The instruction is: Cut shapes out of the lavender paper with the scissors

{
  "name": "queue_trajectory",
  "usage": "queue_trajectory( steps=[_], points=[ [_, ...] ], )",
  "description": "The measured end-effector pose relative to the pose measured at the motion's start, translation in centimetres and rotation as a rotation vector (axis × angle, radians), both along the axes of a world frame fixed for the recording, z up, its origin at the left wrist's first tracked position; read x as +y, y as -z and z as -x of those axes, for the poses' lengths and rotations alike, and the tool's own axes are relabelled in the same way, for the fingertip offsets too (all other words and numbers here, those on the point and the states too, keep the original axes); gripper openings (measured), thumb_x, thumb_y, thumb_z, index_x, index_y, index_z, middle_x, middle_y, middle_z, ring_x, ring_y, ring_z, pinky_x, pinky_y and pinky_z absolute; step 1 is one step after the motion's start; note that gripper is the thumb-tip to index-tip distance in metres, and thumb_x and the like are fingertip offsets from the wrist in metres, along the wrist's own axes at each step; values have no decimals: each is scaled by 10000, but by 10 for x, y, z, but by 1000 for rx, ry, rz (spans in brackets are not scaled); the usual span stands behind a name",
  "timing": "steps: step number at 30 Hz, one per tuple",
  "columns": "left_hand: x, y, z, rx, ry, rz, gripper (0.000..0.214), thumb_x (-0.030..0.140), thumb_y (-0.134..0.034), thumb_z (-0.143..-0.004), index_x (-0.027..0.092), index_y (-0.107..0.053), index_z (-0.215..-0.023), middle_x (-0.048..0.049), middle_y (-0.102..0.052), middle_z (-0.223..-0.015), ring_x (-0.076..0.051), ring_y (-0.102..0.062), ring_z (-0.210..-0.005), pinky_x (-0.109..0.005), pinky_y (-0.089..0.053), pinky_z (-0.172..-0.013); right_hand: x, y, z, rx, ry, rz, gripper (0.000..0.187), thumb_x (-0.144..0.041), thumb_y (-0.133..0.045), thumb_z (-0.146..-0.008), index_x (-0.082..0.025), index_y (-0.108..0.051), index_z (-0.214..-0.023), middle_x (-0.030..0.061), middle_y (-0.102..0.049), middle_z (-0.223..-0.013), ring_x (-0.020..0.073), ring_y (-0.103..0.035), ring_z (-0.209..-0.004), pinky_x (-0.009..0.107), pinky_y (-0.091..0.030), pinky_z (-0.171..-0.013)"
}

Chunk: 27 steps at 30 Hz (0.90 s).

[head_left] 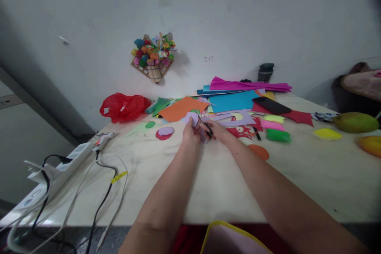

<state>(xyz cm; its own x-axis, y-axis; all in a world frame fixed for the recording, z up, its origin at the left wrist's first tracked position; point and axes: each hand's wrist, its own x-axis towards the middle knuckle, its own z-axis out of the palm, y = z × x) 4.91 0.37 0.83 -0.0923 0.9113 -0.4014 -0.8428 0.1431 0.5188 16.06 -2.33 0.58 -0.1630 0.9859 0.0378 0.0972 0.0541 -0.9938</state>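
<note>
Over the middle of the table, my left hand (191,133) is closed on a piece of lilac paper (192,118) with a rounded edge. Black-handled scissors (208,129) are in my right hand (218,131), its fingers wrapped round the handles. The blades point up and left, beside the lilac piece; I cannot tell whether they touch it. A strip of lilac hangs below my hands. To the left lies a lilac oval (166,131) over a red one (163,136). An orange oval (258,152) rests to the right, near my right forearm.
Behind my hands lie orange paper (184,108), blue sheets (233,101), lilac offcuts (238,118) and a black phone (271,105). A red plastic bag (125,107) and a power strip (59,176) with trailing cables are left. Mango-like fruits (355,122) sit right.
</note>
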Motion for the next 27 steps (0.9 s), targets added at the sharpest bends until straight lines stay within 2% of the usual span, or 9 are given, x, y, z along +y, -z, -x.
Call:
queue_trajectory(
  steps=[8,15,18,21,23,27],
  points=[
    [-1,-2,-2,2,-29,-9,80,194,-598,-969,191,-660,-918,-53,-731,-795,-160,-720,-664,-230,-566,-613,4,4,-2,-21,15,16,126,-268,-665,-850,-198,-569,-809,-57,-556,-494,101,-489,-368,186,-265,-333],
    [4,4,-2,8,-17,-22,95,221,-592,-977,188,-666,-927,-64,-733,-773,-177,-729,-676,-241,-566,-602,2,2,0,-25,14,31,125,-242,-667,-851,-199,-563,-796,-65,-545,-495,94,-478,-356,186,-257,-314],
    [6,7,1,52,-23,-82,82,163,-596,-957,179,-671,-929,-75,-747,-814,-186,-750,-752,-249,-587,-664,2,1,-2,3,19,22,151,-281,-662,-868,-197,-562,-793,-59,-551,-507,92,-488,-363,184,-265,-313],
    [7,10,11,143,20,-222,87,79,-631,-901,153,-678,-904,-67,-751,-820,-171,-739,-728,-266,-605,-718,4,1,-9,37,38,13,204,-329,-691,-855,-195,-553,-788,-47,-570,-523,90,-496,-372,184,-261,-313],
    [8,12,20,239,81,-296,120,36,-706,-819,131,-689,-891,-51,-744,-791,-150,-713,-682,-256,-601,-695,5,1,-17,47,32,24,261,-366,-716,-837,-197,-531,-766,-39,-578,-521,88,-496,-371,184,-241,-313],
    [9,17,34,402,220,-389,185,86,-836,-697,97,-717,-838,-54,-738,-766,-134,-671,-628,-244,-568,-632,4,0,-33,19,-46,55,301,-412,-732,-824,-194,-531,-771,-22,-609,-543,87,-513,-382,187,-228,-326]
  ],
)
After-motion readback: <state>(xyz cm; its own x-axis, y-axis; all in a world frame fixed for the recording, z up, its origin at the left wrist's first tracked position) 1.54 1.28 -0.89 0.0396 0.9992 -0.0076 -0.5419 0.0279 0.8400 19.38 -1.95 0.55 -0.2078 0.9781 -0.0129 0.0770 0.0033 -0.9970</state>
